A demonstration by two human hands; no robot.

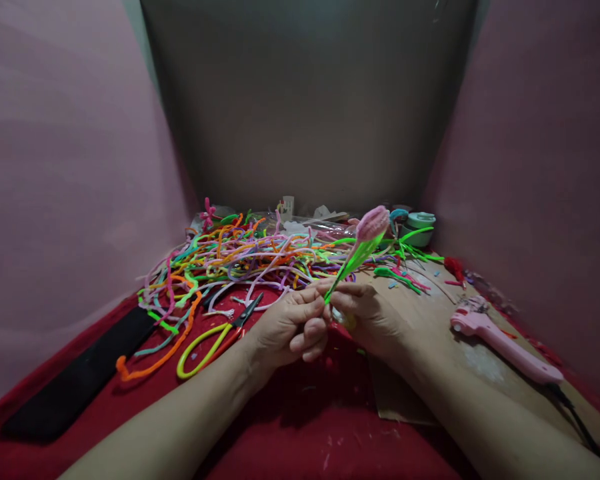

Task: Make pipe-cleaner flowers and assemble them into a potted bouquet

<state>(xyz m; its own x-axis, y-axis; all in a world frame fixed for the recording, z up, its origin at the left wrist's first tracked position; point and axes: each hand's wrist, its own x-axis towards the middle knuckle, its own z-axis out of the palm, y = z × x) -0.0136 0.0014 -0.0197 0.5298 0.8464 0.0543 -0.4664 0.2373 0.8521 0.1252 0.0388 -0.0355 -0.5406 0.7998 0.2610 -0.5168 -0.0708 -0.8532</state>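
- Pink fuzzy pipe-cleaner flower bud on a bright green stem [365,243]: I see it held tilted, bud up, just right of the tangled heap of many-coloured pipe cleaners [240,260].
- Left hand [290,327] and right hand [373,317] meet at the stem's lower end, fingers [313,328] curled shut around it.
- Yellow-handled scissors [220,337] lie below that heap on the red counter [290,427]; a pink glue gun [500,343] lies well right of it.

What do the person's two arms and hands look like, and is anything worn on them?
Both forearms are bare up to the picture's lower edge: no sleeves, gloves, watch or bracelets show. The left hand and right hand are bare too. No ring is visible on the fingers, though some are hidden.
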